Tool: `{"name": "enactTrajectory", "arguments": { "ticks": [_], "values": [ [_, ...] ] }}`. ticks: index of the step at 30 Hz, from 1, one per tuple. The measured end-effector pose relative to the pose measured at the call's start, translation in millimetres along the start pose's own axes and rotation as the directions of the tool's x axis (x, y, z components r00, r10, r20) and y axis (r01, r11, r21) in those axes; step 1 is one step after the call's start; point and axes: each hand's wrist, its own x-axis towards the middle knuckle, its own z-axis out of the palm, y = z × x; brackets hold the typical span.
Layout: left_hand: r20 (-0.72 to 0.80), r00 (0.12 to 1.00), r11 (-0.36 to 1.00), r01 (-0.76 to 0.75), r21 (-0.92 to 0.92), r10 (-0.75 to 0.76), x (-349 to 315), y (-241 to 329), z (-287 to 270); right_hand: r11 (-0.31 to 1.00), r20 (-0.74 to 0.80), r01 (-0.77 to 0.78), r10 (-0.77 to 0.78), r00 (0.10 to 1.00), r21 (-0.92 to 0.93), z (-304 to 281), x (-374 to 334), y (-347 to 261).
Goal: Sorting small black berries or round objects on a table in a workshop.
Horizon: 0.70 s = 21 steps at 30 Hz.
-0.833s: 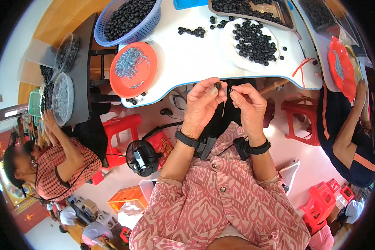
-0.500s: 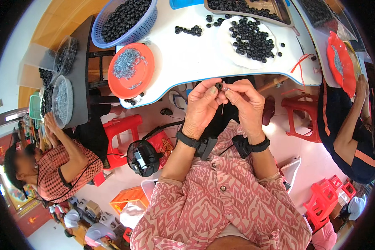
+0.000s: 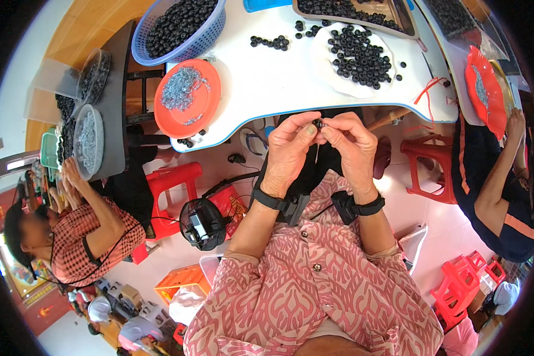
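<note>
Just off the table's near edge, my hands meet fingertip to fingertip. My left hand (image 3: 291, 141) pinches a round black bead (image 3: 318, 124) between thumb and fingers. Pressed against that bead are the closed thumb and fingers of my right hand (image 3: 352, 142); whatever small piece they pinch is hidden by the fingertips. A thin pale strand hangs below the fingers. On the white table (image 3: 267, 83), a red plate (image 3: 211, 101) bears small clear bluish pieces (image 3: 181, 88). A white scalloped plate (image 3: 323, 74) carries many black beads (image 3: 362, 59).
A blue basket (image 3: 212, 32) and a metal tray (image 3: 406, 24), both with black beads, stand at the back. Red string (image 3: 424, 89) lies at the table's right. Co-workers sit left and right. A red stool (image 3: 430, 160) and a small black fan (image 3: 202, 224) are on the floor.
The black bead has shifted slightly right, up against my right fingertips. The small clear piece seen in the right fingers is now hidden. My hands have otherwise barely moved.
</note>
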Motion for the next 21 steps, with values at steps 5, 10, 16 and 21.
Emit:
{"name": "enactTrajectory", "arguments": {
  "ticks": [5,10,16,21],
  "values": [
    [-0.013,1.0,1.0,-0.004,0.029,0.004,-1.0,1.7,4.3,0.999,-0.01,0.026,-0.026,1.0,-0.044,-3.5,-0.3,3.2],
    [-0.005,1.0,0.996,-0.023,0.084,0.024,0.0,0.3,2.0,1.0,0.001,0.014,-0.014,1.0,-0.017,-2.7,1.2,1.9],
    [-0.017,0.999,0.993,-0.027,0.111,0.029,0.7,-2.0,0.5,0.998,0.008,0.009,-0.009,1.0,-0.064,-4.4,1.4,4.7],
    [-0.023,1.0,0.995,-0.017,0.102,0.02,-0.5,-2.6,-0.9,0.997,0.0,0.015,-0.015,1.0,-0.071,-0.5,0.9,3.6]
  ]
}}
